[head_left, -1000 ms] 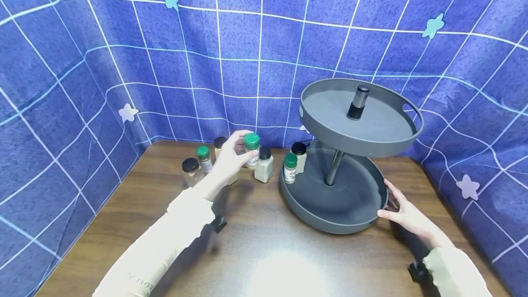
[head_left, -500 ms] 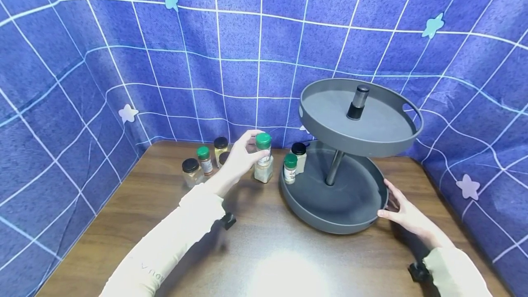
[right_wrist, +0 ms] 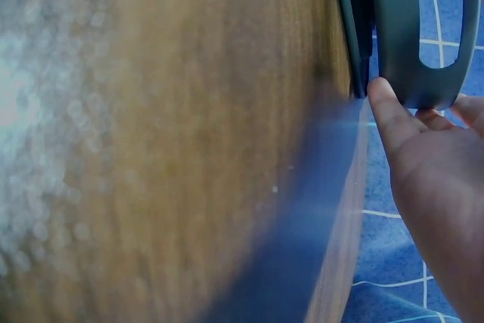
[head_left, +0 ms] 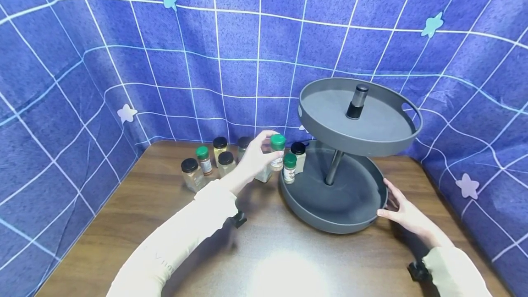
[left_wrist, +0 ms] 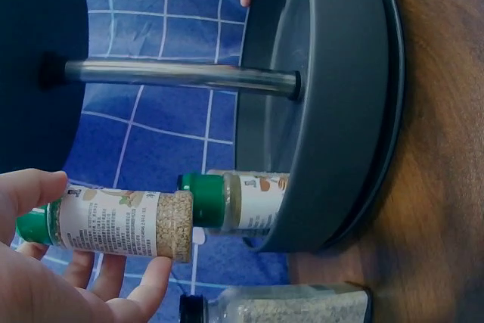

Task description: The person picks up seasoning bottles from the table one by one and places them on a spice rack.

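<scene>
My left hand (head_left: 253,157) holds a green-lidded spice jar (left_wrist: 113,221) with pale granules, thumb on one side and fingers on the other. In the head view that jar is upright, just left of the lower tray (head_left: 326,224) of a grey two-tier turntable. A similar green-lidded jar (head_left: 289,174) and a black-lidded jar (head_left: 299,158) stand at that tray's left edge. My right hand (head_left: 406,214) grips the tray's right side, its thumb (right_wrist: 384,100) against the outer wall near the handle slot. The other fingers are partly hidden by the rim.
Several spice jars stand left of the turntable, among them a black-lidded one (head_left: 191,173) and a green-lidded one (head_left: 204,159). A square jar (head_left: 264,177) is partly behind my left hand. The upper tray (head_left: 359,143) overhangs the lower one. A blue curtain (head_left: 231,72) hangs behind.
My left hand has carried the green-lidded jar to the right, from above the other jars to beside the turntable. The right hand and the turntable stay as they were.
</scene>
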